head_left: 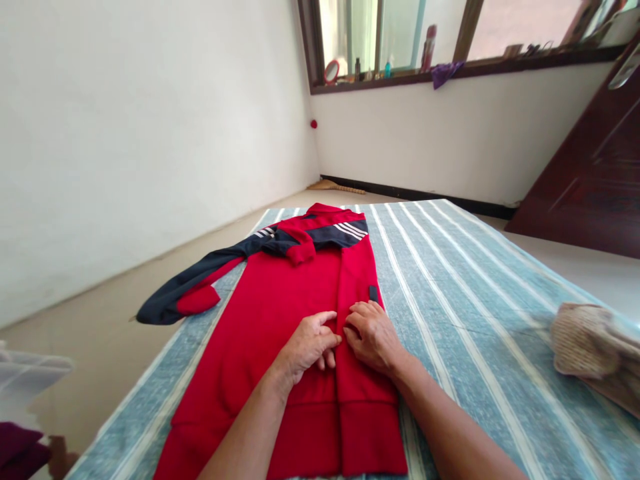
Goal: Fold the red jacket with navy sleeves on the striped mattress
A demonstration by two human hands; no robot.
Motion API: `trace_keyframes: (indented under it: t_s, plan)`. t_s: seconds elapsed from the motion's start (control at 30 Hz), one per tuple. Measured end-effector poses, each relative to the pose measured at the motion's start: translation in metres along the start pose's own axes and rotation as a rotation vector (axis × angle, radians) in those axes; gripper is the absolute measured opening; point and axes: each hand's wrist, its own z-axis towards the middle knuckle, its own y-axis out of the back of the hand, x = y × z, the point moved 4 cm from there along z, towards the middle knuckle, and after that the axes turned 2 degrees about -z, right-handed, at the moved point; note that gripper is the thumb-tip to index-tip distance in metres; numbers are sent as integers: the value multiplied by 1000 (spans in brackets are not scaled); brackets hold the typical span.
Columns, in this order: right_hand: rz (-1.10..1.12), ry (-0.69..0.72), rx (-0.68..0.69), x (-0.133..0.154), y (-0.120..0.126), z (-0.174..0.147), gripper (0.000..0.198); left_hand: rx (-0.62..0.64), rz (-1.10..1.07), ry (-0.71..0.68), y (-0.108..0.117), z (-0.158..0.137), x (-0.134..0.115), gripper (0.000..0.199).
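Note:
A red jacket (300, 293) with navy shoulder panels and white stripes lies on a bed or table with a striped cover. Its right side is folded inward as a long strip, and one sleeve lies across the upper part. The other sleeve (200, 280), navy and red, stretches left past the edge of the cover. On the body of the jacket, beside the strip's inner edge, rests my left hand (311, 343), its fingers apart. My right hand (373, 335) sits on the folded strip, fingers curled against the cloth, near a small dark tab (373, 293).
The blue and white striped cover (430, 280) extends to the right, where a beige knitted item (590, 340) lies. Behind are a windowsill (390, 81) with bottles and a purple cloth (445, 73), a broom (337, 187) on the floor, and a dark red door (585, 173).

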Motion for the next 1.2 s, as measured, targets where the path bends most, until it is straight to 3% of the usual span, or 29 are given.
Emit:
trace_keyframes:
  t_s: [1.2]
  plan:
    - [-26,-23,32,3,1,0,12,-19,13,16,0,-1,0,75]
